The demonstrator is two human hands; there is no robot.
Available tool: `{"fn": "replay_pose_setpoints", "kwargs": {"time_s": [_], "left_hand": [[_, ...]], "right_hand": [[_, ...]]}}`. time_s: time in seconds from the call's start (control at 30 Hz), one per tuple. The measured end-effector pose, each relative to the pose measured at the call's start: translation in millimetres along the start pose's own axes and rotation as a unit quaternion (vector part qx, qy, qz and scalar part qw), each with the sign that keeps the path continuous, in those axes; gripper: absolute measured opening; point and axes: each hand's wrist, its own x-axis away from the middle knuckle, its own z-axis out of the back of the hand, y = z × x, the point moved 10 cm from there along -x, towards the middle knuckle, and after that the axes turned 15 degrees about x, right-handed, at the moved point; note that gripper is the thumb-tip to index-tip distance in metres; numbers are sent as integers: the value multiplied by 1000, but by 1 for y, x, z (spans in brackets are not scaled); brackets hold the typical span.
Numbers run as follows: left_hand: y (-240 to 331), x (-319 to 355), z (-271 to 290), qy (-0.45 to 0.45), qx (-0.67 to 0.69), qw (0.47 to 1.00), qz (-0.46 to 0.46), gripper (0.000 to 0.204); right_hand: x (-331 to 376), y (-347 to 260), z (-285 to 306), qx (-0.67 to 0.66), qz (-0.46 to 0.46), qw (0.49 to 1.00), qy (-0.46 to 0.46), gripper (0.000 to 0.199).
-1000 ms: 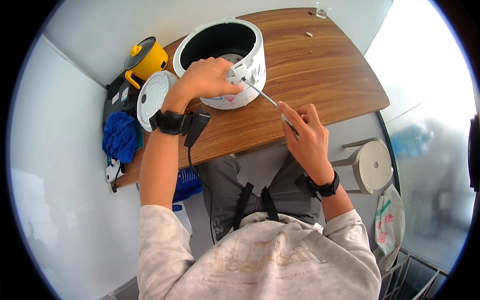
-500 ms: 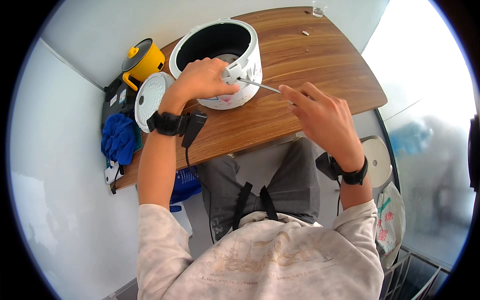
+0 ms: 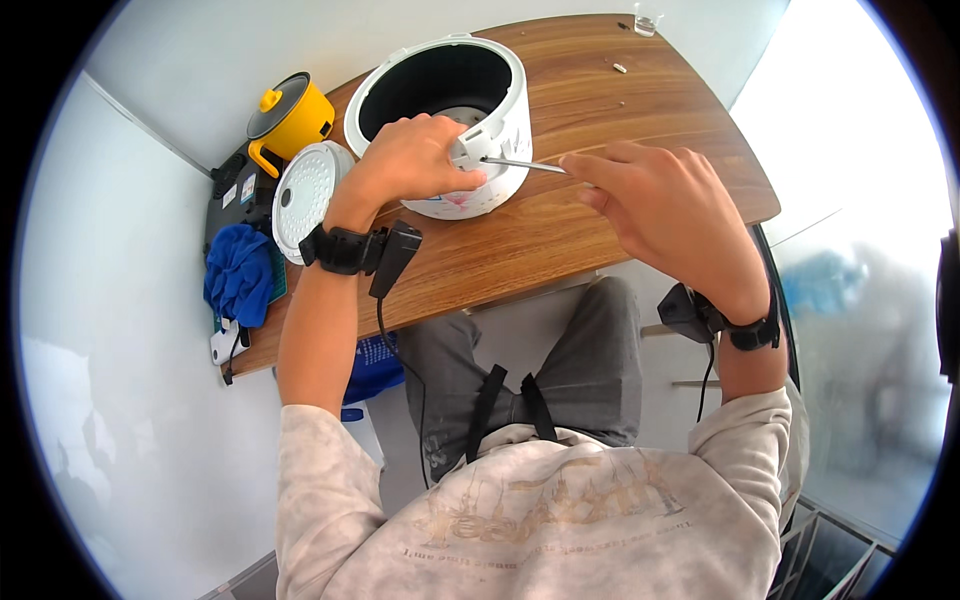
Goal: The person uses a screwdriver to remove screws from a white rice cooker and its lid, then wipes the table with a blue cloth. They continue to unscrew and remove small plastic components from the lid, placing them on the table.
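Note:
A white rice cooker body (image 3: 512, 125) with a dark inside stands on the wooden table, its lid off. My left hand (image 3: 415, 160) grips its near rim beside a white latch part, fingers over the edge and thumb outside. In my right hand (image 3: 655, 190) is a screwdriver (image 3: 530, 164), its handle hidden in the closed fingers. The metal shaft points left, and its tip meets a small dark hole next to the latch part. Left of the cooker, a round white perforated lid (image 3: 302, 200) leans upright.
A yellow electric pot (image 3: 298, 120) stands at the back left beside a dark case (image 3: 232, 195). A bunched blue cloth (image 3: 238, 275) lies in front of it. A clear cup (image 3: 646, 22) and a small white piece (image 3: 620, 69) sit toward the table's far right.
My right hand and forearm have swung outward to the right and the wrist has turned. The screwdriver shaft now lies flatter, its tip still at the hole. My left hand keeps its grip.

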Motion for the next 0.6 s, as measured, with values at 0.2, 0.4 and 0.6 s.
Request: {"fn": "replay_pose_setpoints", "kwargs": {"time_s": [0.2,0.4,0.6], "left_hand": [[-1,1,1,10,-10,1000,12,45],[-2,2,1,12,7,1000,5,44],[0,1,3,23,2,1000,1,43]], "right_hand": [[20,5,-28,-201,-133,969,-54,26],[49,-14,-71,-377,-254,890,-27,30],[73,-61,-133,-655,-362,663,-31,42]]}}
